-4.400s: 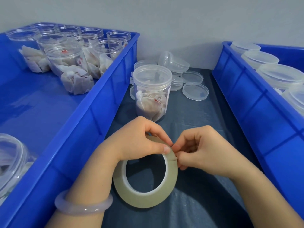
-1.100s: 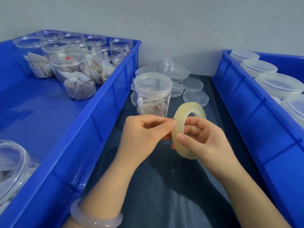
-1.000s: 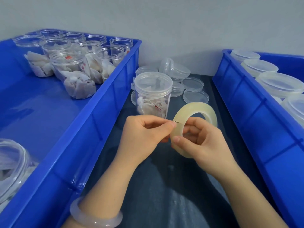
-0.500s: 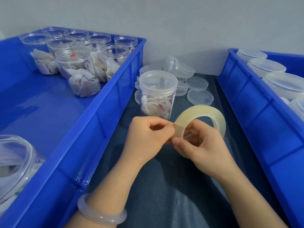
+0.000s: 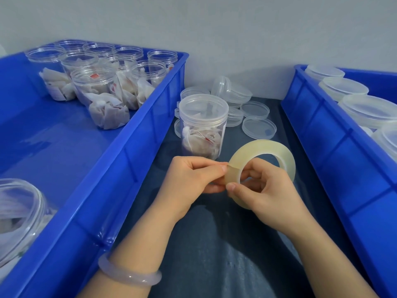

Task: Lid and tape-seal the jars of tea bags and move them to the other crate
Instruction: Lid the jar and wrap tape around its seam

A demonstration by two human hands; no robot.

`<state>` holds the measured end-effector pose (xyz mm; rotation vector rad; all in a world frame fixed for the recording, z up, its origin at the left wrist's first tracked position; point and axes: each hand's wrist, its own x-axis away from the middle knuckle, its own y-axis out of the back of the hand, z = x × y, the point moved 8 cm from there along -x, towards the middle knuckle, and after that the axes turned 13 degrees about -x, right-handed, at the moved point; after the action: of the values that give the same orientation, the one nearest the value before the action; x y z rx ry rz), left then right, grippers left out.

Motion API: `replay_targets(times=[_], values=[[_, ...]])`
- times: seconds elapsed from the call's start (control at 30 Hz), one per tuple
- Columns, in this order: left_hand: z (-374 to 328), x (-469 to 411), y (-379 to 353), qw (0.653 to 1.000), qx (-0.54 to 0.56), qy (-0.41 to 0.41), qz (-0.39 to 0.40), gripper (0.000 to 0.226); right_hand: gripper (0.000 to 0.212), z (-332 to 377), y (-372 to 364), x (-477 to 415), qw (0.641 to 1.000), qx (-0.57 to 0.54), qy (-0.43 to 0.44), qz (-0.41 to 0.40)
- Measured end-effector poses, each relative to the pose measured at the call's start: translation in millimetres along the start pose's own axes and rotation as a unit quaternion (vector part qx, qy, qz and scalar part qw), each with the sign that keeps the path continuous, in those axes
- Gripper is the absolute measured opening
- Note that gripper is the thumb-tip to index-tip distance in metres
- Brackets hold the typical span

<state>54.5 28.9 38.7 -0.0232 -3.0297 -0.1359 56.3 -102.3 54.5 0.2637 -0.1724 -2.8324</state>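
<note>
Dark cloth [image 5: 214,254] below a pale wall [image 5: 214,29]; left hand [image 5: 189,181] pinches the tape end [image 5: 232,171], right hand [image 5: 268,190] clasps the tape roll [image 5: 287,160]

Left hand [image 5: 189,179] and right hand [image 5: 266,192] pinch, fingers [image 5: 211,168] curled.

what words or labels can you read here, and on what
No text is readable.
Red tags in the lidded jar: too small and blurred.
Red tag in an open jar, left crate: blurred.
Tape roll and loose lids: no print visible.
</note>
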Motion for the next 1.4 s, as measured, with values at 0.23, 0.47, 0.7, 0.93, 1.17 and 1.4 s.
replay_targets(times=[0.23, 0.47, 0.7, 0.93, 1.17, 1.4], values=[[2.5, -1.2, 3.1, 1.000, -0.015, 0.002, -0.008, 0.012, 0.022, -1.2, -1.6, -1.1, 1.000, 0.016, -0.015, 0.006], [1.1, -3.1, 8.1, 0.993, -0.106, -0.010, -0.043, 0.013, 0.020, -4.5, -3.2, 0.6, 0.997, 0.076, -0.028, 0.002], [-8.4, 1.1, 10.6, 0.982, -0.153, -0.048, -0.102, 0.025, 0.021, -1.5, -2.9, 0.3, 0.994, 0.103, -0.018, -0.019], [-1.6, -1.0, 0.0, 0.999, -0.026, -0.029, 0.014, 0.021, 0.018, -1.7, 0.2, 0.1, 0.998, 0.060, -0.021, -0.005], [6.4, -2.9, -4.6, 0.999, 0.031, 0.015, 0.039, 0.029, 0.023, 3.2, 2.8, 0.2, 1.000, 0.014, -0.004, -0.008], [-1.6, -3.1, -0.6, 0.998, 0.033, -0.031, 0.039, 0.020, 0.020, 1.0, -2.4, -1.3, 0.997, 0.081, -0.008, -0.008]])
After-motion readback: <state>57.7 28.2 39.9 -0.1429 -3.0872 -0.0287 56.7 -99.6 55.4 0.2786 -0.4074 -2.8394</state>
